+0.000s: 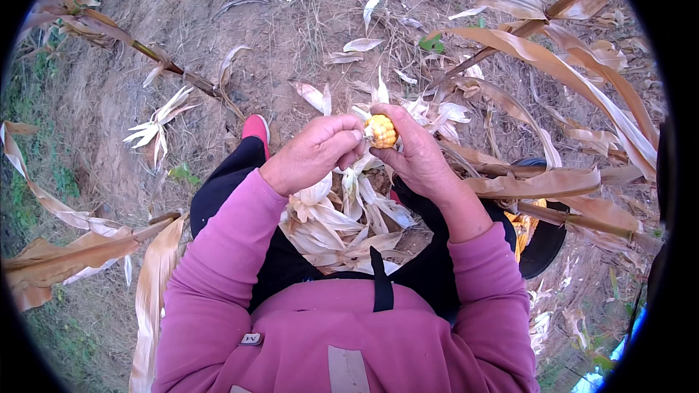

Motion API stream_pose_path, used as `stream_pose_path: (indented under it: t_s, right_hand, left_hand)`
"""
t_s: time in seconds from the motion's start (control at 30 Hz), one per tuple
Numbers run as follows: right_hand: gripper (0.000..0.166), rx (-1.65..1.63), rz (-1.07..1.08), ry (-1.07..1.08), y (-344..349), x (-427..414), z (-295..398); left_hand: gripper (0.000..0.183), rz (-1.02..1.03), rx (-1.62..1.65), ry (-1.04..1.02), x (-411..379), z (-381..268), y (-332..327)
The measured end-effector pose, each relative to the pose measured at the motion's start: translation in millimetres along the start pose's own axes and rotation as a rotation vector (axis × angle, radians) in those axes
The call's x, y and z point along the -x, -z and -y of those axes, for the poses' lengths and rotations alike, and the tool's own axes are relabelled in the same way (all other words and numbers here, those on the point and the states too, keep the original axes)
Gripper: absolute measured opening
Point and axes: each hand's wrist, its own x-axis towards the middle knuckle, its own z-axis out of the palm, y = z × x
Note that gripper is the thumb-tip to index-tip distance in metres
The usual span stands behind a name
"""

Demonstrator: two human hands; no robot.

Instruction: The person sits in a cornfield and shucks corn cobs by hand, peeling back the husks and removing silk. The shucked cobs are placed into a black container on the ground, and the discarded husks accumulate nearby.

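A short ear of yellow corn (pixel 382 132) is in my right hand (pixel 415 153), held between the thumb and fingers, its pale stub end facing left. My left hand (pixel 322 147) touches that stub end with bent fingers and thumb; whether it pinches a bit of husk there cannot be told. Below both hands, between my legs, lies a heap of dry corn husks (pixel 327 226). More pale husks (pixel 448 114) lie on the ground just beyond my right hand.
Dry corn stalks with long leaves (pixel 535 183) cross the right side, partly over a black container (pixel 551 240) with yellow corn ears (pixel 524 224). Another leaning stalk (pixel 175 68) stands at the upper left. A loose husk (pixel 155 128) lies on the soil left of my red shoe (pixel 256 132).
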Motion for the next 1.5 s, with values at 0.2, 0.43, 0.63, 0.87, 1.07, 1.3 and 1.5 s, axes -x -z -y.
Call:
stream_pose_path:
  t_s: [0.2, 0.43, 0.63, 0.87, 1.07, 1.3, 1.5]
  right_hand:
    - [0.058, -0.049, 0.040, -0.069, 1, 2, 2]
    - [0.058, -0.005, 0.067, -0.078, 0, 3, 1]
    - [0.056, -0.007, 0.109, -0.120, 1, 2, 6]
    - [0.056, 0.032, 0.091, -0.115, 1, 3, 8]
    - [0.063, 0.174, 0.062, -0.143, -5, 8, 0]
    - [0.048, -0.006, 0.101, -0.221, 1, 6, 8]
    - [0.044, -0.200, 0.151, -0.224, 4, 6, 10]
  left_hand:
    - [0.016, -0.102, -0.176, -0.040, -2, 5, 9]
    - [0.010, -0.167, -0.254, -0.128, 0, 5, 1]
    - [0.014, -0.194, -0.621, -0.185, 0, 1, 2]
    - [0.018, -0.194, -0.607, -0.164, -2, 2, 1]
    - [0.010, -0.292, -0.817, -0.252, -8, 15, -3]
    - [0.010, -0.281, -0.688, -0.287, -13, 19, -2]
    - [0.014, -0.299, -0.592, -0.267, -14, 20, 2]
